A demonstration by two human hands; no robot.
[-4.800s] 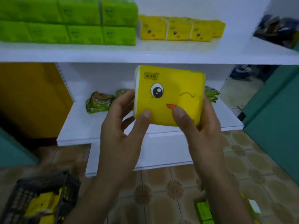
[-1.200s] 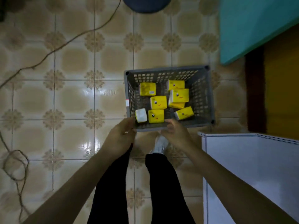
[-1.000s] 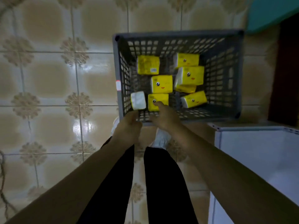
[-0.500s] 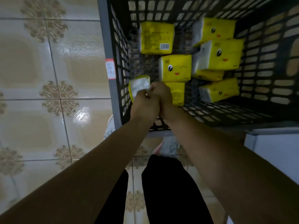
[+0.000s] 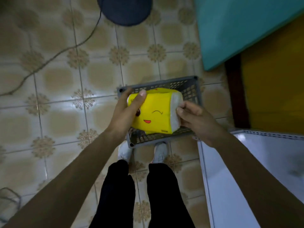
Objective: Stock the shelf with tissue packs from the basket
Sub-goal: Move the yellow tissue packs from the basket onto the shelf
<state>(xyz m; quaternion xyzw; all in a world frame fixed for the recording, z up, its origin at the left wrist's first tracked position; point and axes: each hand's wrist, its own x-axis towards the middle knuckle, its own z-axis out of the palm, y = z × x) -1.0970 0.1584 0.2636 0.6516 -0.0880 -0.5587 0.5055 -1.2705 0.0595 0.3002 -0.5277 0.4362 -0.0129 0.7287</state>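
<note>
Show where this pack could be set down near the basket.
The white shelf top right of the basket looks bare. Floor tiles left of it, up to the cable, are open. Crowded above the basket: left hand and right hand hold the tissue pack, shoes at its near edge.

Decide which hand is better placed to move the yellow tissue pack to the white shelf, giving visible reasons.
Probably the right hand: it pinches the yellow tissue pack at its white end, on the side where the white shelf lies. The left hand grips the far end.
</note>
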